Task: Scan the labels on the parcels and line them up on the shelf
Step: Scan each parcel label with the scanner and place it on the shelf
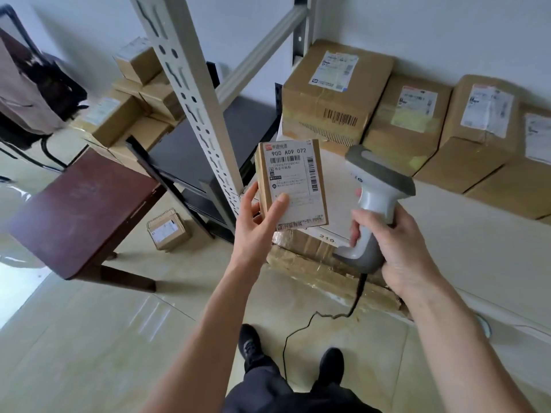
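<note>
Left hand (260,217) grips a small parcel (293,186) from below, thumb pressed on its white label (295,181), label side up toward the camera, held in the air in front of the shelf (447,228). Right hand (399,248) is wrapped round the handle of a grey corded scanner (376,201), head just beside the parcel. Four labelled boxes (334,93) stand in a row at the back of the shelf against the wall.

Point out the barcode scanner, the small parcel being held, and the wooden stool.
barcode scanner (376,186): head view, on its pale neck above the grip.
small parcel (293,180): head view, on the white label.
wooden stool (80,210): head view, on the dark seat top.
</note>
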